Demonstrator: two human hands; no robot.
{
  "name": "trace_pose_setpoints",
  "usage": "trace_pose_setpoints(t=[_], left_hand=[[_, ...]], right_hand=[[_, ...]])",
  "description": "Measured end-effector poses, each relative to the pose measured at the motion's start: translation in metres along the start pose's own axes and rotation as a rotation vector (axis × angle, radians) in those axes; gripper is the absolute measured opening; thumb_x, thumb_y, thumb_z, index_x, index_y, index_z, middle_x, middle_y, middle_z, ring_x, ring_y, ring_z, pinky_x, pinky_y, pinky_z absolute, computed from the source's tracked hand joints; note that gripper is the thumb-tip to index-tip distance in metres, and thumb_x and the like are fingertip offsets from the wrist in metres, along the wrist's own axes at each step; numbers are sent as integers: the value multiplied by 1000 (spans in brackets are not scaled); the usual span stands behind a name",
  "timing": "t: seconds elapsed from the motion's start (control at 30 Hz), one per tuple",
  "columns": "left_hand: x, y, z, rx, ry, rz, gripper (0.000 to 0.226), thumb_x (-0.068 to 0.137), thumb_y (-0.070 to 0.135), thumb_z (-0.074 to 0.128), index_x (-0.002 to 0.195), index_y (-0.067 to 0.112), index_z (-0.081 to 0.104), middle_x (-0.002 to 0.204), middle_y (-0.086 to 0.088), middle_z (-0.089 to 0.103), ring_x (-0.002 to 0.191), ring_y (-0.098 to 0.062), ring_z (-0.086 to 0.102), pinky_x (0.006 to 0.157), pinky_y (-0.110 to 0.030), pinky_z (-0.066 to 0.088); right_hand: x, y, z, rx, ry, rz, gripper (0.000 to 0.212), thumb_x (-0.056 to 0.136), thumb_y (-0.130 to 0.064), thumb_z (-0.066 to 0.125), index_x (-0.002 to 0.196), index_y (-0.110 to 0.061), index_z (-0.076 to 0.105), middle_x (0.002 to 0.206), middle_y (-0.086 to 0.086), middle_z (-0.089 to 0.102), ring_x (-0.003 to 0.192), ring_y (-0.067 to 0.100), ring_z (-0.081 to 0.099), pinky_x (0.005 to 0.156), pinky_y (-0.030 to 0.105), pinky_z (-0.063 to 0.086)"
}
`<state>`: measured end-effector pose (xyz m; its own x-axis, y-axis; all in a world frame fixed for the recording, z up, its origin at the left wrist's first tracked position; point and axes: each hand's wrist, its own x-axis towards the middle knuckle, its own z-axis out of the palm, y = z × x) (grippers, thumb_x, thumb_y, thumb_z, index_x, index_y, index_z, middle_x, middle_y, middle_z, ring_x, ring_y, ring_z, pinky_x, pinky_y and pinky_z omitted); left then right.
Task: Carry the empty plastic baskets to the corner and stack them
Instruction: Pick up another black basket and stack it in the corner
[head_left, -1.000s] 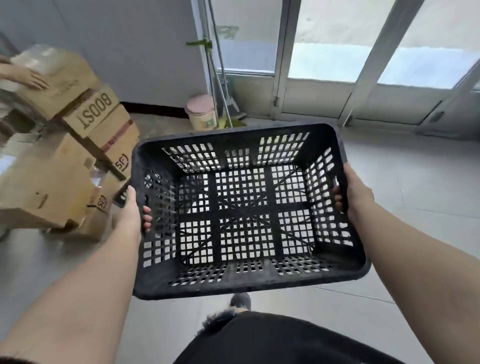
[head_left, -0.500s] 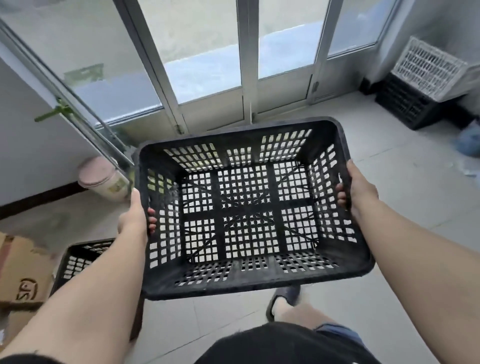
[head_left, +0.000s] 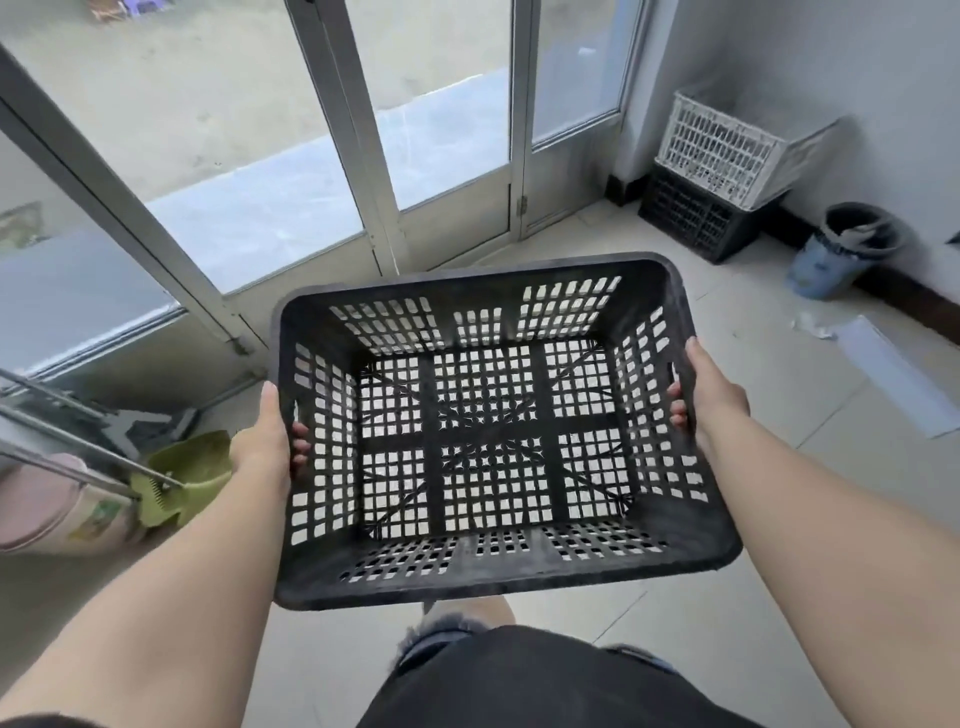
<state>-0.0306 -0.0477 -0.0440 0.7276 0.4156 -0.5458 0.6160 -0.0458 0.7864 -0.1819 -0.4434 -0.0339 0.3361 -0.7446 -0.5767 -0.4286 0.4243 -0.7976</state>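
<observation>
I hold an empty black plastic basket (head_left: 488, 577) level in front of me, above the tiled floor. My left hand (head_left: 262, 447) grips its left wall, fingers through the slots. My right hand (head_left: 709, 397) grips its right wall the same way. In the far right corner a white basket (head_left: 727, 150) sits tilted on top of a black basket (head_left: 691, 218) against the wall.
Glass doors with metal frames (head_left: 374, 171) run along the back. A green dustpan (head_left: 182, 478), broom handles and a pink bin (head_left: 47, 509) stand at the left. A blue bucket (head_left: 836, 254) and a white sheet (head_left: 893, 374) lie on the floor at the right.
The view has swung to the right and moved forward. The corner stack is larger and nearer. The cardboard boxes and the second black basket on the floor have left the view. My grip is unchanged.
</observation>
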Motion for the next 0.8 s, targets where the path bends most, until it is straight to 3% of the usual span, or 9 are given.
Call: trace_pose_setpoints(t=[0.47,0.63,0.8], left_hand=[[133,190,243,183,-254,79,64,81,70,48,66,8,57,59,-5,52,45,-18,39,46,-29,38],[151,250,330,227,-321,93,65,66,78,52,68,13,57,57,-1,55,43,-15,43,46,-27,41],[149,288,420,248,-304,158,62,72,73,53,65,12,59,60,-3,59,48,-15,47,52,-28,44]], right_hand=[[143,-126,91,115,290,54,57,73,-67,60,65,-10,61,58,3,58,42,15,45,50,27,42],[193,-166,103,154,363,82,60,75,-69,57,64,-10,60,56,2,57,42,15,46,50,25,43],[263,-204,108,198,413,109,60,74,-68,59,64,-9,60,58,3,58,44,15,47,54,28,46]])
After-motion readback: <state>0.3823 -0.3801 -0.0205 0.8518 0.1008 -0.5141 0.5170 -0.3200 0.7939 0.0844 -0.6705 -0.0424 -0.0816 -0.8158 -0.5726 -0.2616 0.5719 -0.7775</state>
